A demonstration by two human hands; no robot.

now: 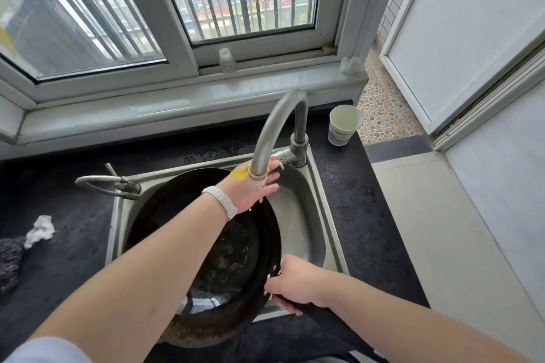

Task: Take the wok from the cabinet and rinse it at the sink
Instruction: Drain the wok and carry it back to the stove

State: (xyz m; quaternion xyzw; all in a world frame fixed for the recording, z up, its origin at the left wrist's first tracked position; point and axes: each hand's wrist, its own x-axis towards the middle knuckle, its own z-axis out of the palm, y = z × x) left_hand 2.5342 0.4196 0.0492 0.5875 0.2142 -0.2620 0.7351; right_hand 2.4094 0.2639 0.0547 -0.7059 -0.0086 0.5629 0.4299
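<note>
A large black wok (236, 250) with a stained inside lies tilted in the steel sink (300, 215). My right hand (292, 283) grips the wok's dark handle (333, 318) at the sink's front edge. My left hand (256, 188), with a white band on the wrist and a yellow mark on its back, reaches over the wok to the faucet's handle behind the curved spout (271, 132). The fingers are spread and wet; water drips from them. The spout partly hides the fingers, so their contact with the handle is unclear.
A paper cup (343, 124) stands on the dark counter (354, 191) right of the faucet. A second small tap (109, 183) sits at the sink's left corner. A crumpled white tissue (39, 230) and a dark cloth (8, 262) lie at the left. A window sill (177, 97) runs behind.
</note>
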